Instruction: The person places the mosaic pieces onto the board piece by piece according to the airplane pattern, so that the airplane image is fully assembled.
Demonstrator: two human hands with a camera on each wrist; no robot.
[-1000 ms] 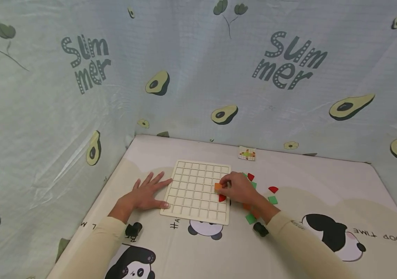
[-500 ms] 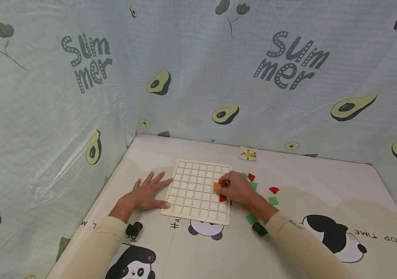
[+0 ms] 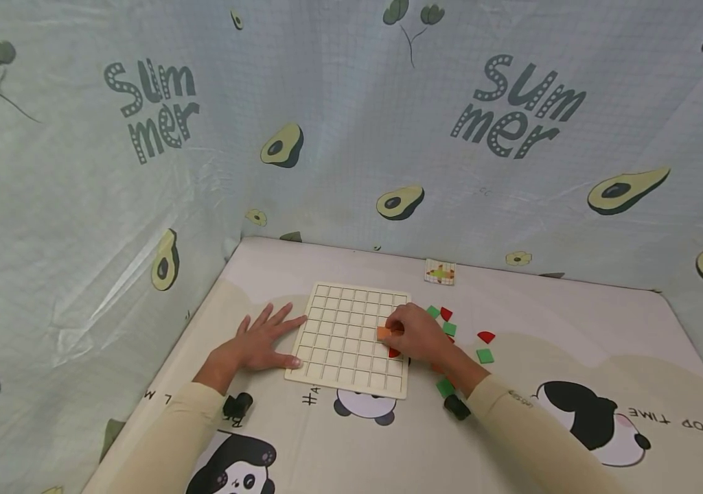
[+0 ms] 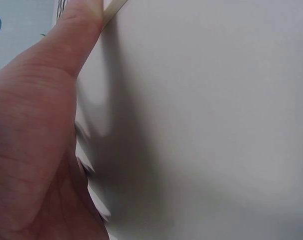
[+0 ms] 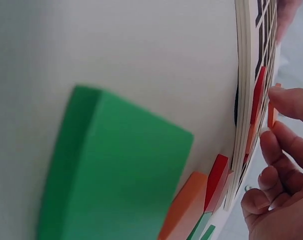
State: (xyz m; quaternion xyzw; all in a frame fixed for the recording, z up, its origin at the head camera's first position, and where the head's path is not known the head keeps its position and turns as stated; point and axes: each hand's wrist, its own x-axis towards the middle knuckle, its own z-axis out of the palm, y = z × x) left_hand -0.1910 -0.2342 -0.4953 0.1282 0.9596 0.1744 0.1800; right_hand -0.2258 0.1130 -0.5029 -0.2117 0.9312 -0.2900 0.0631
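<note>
A pale wooden board point(image 3: 342, 343) with a square grid lies on the table. My left hand point(image 3: 257, 344) rests flat beside it, fingers spread, with the thumb and a fingertip on its left edge. Over the board's right side, my right hand point(image 3: 421, 333) pinches an orange square tile point(image 3: 383, 333) between thumb and forefinger. In the right wrist view that orange tile point(image 5: 272, 114) stands on edge at the fingertips. Close to it on the board is a red rounded piece point(image 3: 394, 353), partly covered by the right hand.
Loose green tiles point(image 3: 484, 356), red pieces point(image 3: 486, 337) and orange ones lie right of the board, some under the right forearm. A small pattern card point(image 3: 440, 272) lies near the back wall. Dark wrist devices point(image 3: 457, 407) sit by both sleeves. Printed curtains point(image 3: 327, 137) enclose the table.
My right hand has shifted slightly left over the board with the orange tile. The left hand stays in place, and the head view has shifted a little.
</note>
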